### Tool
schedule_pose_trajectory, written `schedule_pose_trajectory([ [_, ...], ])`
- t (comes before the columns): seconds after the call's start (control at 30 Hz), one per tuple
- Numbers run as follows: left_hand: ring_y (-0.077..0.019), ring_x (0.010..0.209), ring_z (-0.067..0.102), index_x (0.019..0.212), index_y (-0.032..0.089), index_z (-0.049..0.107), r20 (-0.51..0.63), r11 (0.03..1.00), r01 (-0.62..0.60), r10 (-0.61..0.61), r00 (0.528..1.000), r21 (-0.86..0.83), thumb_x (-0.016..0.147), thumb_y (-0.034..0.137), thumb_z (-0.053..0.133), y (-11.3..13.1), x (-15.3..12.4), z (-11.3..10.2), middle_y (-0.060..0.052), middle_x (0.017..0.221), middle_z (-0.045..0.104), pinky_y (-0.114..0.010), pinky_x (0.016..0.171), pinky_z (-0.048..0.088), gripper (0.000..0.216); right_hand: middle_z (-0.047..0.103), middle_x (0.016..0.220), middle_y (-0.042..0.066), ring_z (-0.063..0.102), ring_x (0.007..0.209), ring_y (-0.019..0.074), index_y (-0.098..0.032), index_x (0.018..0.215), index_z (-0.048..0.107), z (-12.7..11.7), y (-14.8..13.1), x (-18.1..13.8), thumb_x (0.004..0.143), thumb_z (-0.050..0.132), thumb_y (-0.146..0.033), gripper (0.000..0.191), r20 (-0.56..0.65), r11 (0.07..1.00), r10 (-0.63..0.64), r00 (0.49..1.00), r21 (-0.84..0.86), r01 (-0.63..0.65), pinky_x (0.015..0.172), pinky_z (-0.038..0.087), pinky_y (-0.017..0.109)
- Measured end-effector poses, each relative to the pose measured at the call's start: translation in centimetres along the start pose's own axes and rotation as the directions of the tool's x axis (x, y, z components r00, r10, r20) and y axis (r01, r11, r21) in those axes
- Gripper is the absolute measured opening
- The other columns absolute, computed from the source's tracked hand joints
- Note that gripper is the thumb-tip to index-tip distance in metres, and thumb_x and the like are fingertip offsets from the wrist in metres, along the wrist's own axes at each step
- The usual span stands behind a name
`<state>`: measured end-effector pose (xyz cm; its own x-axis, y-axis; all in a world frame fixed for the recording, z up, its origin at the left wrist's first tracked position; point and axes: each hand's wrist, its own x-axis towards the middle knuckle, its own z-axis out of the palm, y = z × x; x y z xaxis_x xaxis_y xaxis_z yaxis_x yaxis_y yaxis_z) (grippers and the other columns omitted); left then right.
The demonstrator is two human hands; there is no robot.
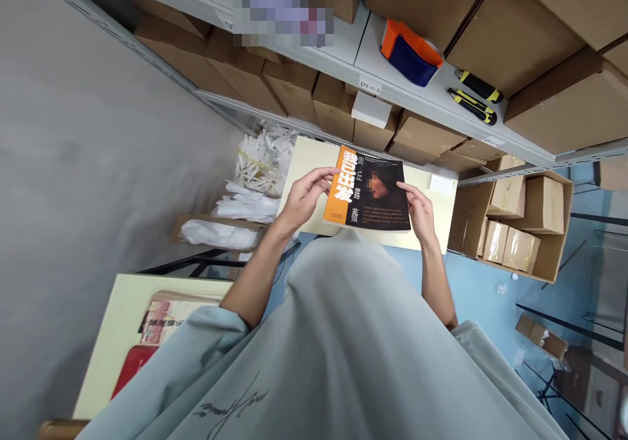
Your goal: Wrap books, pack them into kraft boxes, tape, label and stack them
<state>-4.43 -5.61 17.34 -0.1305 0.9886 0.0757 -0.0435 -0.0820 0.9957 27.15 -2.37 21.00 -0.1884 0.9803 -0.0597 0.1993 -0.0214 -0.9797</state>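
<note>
Between my two hands is a closed paperback book [375, 195], its cover black with an orange strip down the left and large white characters. My left hand [305, 198] grips the book's left edge, with the fingers partly behind it. The right edge is pinched by my right hand [417, 208], a fingertip resting on the cover. Beneath the book lies a pale yellow table [304, 165], close in front of my body. A small white slip [441, 184] rests on that table, right of the book.
Overhead runs a shelf [338, 38] with cardboard boxes [412, 8], an orange-and-blue item [412, 53] and utility knives [473, 105]. An open carton [554, 231] of smaller boxes stands at right. White packing material [260, 165] is piled at left. Books [164, 316] lie on a side table [105, 335].
</note>
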Motion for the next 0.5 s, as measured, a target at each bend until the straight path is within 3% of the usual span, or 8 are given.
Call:
schedule_pose_trajectory([
  [0.13,-0.0171,0.083,0.073,0.114,0.020,0.083,-0.030,1.000,-0.006,0.006,1.000,0.021,0.074,0.053,0.100,0.0,0.1,-0.3,-0.007,0.102,0.081,-0.030,0.082,0.064,0.055,0.089,0.117,0.009,0.084,0.117,0.0305,-0.027,0.131,0.082,0.2,0.5,0.1,0.086,0.094,-0.067,0.062,0.092,0.998,0.006,0.996,0.061,-0.012,0.101,0.070,0.046],
  [0.23,-0.0149,0.066,0.069,0.095,0.020,0.078,-0.110,0.999,0.039,-0.037,0.993,0.016,0.076,0.064,0.099,0.1,0.4,-0.1,-0.001,0.076,0.072,-0.026,0.066,0.060,0.052,0.090,0.097,0.009,0.086,0.097,0.0277,-0.024,0.105,0.082,1.2,0.7,0.1,0.084,0.092,-0.078,0.059,0.062,0.995,0.059,0.996,0.075,-0.064,0.090,0.072,0.043],
  [0.37,-0.0089,0.045,0.049,0.080,0.021,0.070,-0.180,0.991,0.132,-0.136,0.974,-0.035,0.081,0.076,0.094,0.1,0.5,0.6,0.005,0.056,0.055,-0.020,0.044,0.040,0.060,0.082,0.069,0.006,0.075,0.058,0.0197,-0.023,0.083,0.073,2.4,0.6,0.0,0.086,0.080,-0.094,0.071,0.021,0.980,0.170,0.985,0.102,-0.171,0.060,0.067,0.033],
  [0.5,-0.0087,0.043,0.048,0.082,0.021,0.071,-0.198,0.987,0.157,-0.159,0.967,-0.026,0.084,0.080,0.092,-0.3,0.3,0.8,0.005,0.056,0.055,-0.019,0.041,0.039,0.062,0.081,0.066,0.006,0.074,0.055,0.0190,-0.024,0.080,0.067,3.1,0.3,-0.4,0.080,0.081,-0.098,0.075,0.012,0.972,0.202,0.979,0.120,-0.202,0.056,0.065,0.030],
])
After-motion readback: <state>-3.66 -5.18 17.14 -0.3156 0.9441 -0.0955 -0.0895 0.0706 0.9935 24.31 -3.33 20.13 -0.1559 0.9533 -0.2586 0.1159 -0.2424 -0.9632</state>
